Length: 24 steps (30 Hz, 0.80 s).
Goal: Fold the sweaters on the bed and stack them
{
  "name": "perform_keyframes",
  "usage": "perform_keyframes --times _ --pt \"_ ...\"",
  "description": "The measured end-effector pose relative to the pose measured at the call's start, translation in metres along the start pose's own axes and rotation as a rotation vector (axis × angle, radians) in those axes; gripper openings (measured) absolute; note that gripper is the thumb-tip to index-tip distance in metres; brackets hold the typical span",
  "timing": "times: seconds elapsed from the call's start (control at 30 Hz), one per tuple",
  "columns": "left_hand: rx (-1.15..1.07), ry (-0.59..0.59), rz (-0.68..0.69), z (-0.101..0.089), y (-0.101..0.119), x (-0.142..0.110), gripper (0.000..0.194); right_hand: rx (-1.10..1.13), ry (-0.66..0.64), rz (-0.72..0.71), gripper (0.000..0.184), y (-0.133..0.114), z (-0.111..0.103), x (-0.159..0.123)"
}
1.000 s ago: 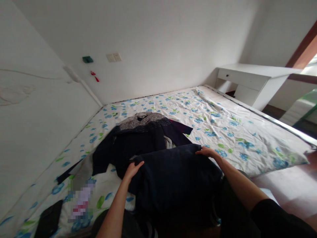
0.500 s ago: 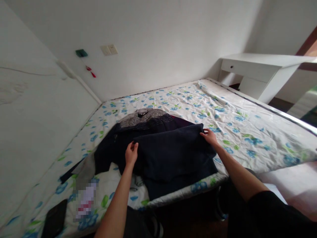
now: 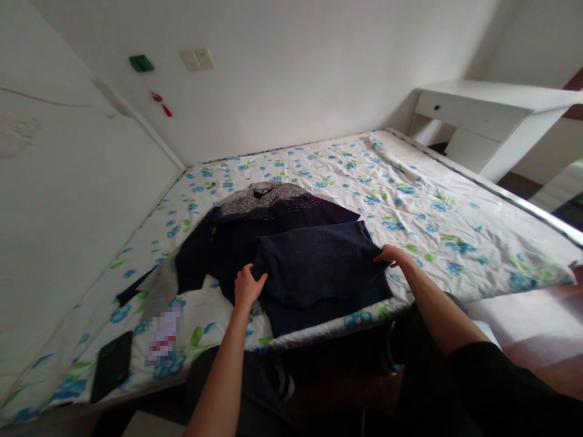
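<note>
A sweater (image 3: 237,237) with a speckled grey top and a dark navy body lies spread on the bed, its collar toward the wall. Its lower part, a dark navy panel (image 3: 319,261), is doubled over near the bed's front edge. At the panel's right edge, my right hand (image 3: 392,256) has its fingers closed on the fabric. My left hand (image 3: 249,285) is at the panel's left edge, thumb spread away from the fingers, touching or very close to the cloth. One sleeve with a grey section (image 3: 161,279) stretches out to the left.
The bed (image 3: 455,224) has a white sheet with blue flowers. A black flat object (image 3: 112,366) and a blurred-out item (image 3: 164,334) lie at its front left. A white desk (image 3: 478,115) stands at the far right. My legs are below the bed's front edge.
The panel's raised top edge has settled flat onto the sweater. Both hands have slid down from its upper corners to its sides, and the left one's fingers have spread. The view has tilted slightly downward.
</note>
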<state>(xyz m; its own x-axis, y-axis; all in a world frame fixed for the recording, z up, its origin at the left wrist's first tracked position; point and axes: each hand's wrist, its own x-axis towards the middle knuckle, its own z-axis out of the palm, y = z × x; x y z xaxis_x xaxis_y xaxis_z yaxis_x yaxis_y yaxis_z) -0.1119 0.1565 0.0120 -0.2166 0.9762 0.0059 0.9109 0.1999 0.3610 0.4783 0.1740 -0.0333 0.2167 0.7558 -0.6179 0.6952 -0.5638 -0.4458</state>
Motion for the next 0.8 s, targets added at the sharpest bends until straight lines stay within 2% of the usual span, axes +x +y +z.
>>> perform_keyframes --times 0.13,0.23,0.33,0.43,0.5,0.63,0.8 --pt "0.011 -0.067 0.003 0.004 0.001 -0.038 0.063 0.123 -0.122 0.016 0.051 0.009 -0.005 -0.012" --pt "-0.028 -0.156 -0.074 0.004 0.003 -0.057 0.049 0.200 -0.091 -0.043 0.052 0.009 -0.007 -0.017" --pt "-0.202 -0.344 -0.155 0.007 0.010 -0.073 0.047 0.224 -0.019 -0.079 0.050 0.007 -0.004 -0.022" --pt "-0.422 -0.511 -0.192 0.012 0.019 -0.088 0.059 0.279 -0.061 -0.081 0.053 0.005 0.002 -0.028" --pt "-0.534 -0.517 -0.237 0.015 0.025 -0.093 0.064 0.301 -0.094 -0.091 0.053 0.003 0.008 -0.033" --pt "-0.725 -0.425 -0.350 0.017 0.041 -0.090 0.058 0.276 -0.050 -0.104 0.044 -0.002 0.019 -0.041" --pt "-0.734 -0.362 -0.370 0.007 0.050 -0.085 0.043 0.268 -0.039 -0.077 0.028 -0.006 0.019 -0.053"
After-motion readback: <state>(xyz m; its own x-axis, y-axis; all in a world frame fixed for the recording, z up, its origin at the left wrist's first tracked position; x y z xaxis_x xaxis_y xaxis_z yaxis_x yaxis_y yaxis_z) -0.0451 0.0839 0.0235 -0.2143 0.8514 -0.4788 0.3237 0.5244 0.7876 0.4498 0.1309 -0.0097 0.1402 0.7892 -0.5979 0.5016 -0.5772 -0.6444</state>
